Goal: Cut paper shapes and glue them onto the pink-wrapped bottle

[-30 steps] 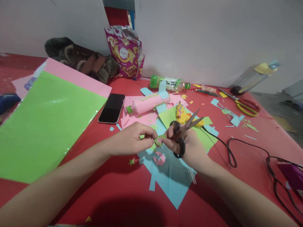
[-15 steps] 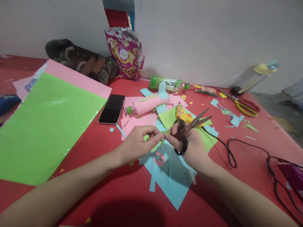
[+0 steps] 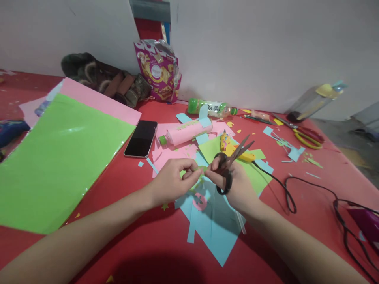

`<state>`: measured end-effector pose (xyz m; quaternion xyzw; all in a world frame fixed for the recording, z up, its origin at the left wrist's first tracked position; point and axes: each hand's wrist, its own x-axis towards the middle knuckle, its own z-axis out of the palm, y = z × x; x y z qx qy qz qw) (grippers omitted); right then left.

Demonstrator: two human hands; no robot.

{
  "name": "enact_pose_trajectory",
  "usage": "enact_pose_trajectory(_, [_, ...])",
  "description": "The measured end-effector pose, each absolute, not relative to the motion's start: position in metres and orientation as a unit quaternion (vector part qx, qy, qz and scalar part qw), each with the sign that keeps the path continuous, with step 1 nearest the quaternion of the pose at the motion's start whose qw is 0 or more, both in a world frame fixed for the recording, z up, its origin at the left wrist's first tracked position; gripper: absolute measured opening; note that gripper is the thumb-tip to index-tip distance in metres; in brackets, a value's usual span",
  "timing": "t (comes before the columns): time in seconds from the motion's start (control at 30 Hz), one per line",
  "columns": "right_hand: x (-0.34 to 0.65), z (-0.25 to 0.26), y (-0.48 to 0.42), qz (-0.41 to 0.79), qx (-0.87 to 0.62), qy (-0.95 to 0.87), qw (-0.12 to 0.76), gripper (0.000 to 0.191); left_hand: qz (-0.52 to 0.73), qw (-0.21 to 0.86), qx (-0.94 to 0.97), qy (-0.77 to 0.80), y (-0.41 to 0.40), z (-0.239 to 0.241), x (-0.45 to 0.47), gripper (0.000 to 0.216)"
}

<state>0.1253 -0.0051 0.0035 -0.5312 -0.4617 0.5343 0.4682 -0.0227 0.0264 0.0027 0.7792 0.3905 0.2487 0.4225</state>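
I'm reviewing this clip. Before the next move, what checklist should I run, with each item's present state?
1. Left hand has a pinch grip on the green scrap: ok.
2. Right hand holds the scissors by the handles: ok.
3. Blades point up and away from the left hand: ok.
4. Scrap sits between the blades: not ok; it is at the fingertips, beside the handles.
5. Black cable lies apart from both hands: ok.
6. Cut line on the scrap: cannot tell, too small.
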Motion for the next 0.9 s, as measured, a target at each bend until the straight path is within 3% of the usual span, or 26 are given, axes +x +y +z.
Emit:
enact_pose_trajectory(0.17, [0.127, 0.000, -0.003, 0.550, -0.531, -0.471, 0.440, 0.018, 0.252, 0.420, 0.775, 0.398, 0.035, 0.005, -0.028, 0.026])
enact_pose_trajectory(0.53, [0.122, -0.013, -0.014, 0.730, -0.410, -0.429, 0.338, 0.041, 0.302, 0.409, 0.740, 0.441, 0.048, 0.021, -0.041, 0.023])
enact_pose_trajectory(0.7, [0.123, -0.015, -0.022, 0.753, -0.354, -0.453, 0.319, 0.053, 0.315, 0.390, 0.740, 0.449, 0.050, 0.022, -0.044, 0.025])
enact_pose_trajectory(0.9, [0.124, -0.018, -0.027, 0.752, -0.353, -0.472, 0.294, 0.051, 0.309, 0.365, 0.763, 0.435, 0.050, 0.022, -0.045, 0.025])
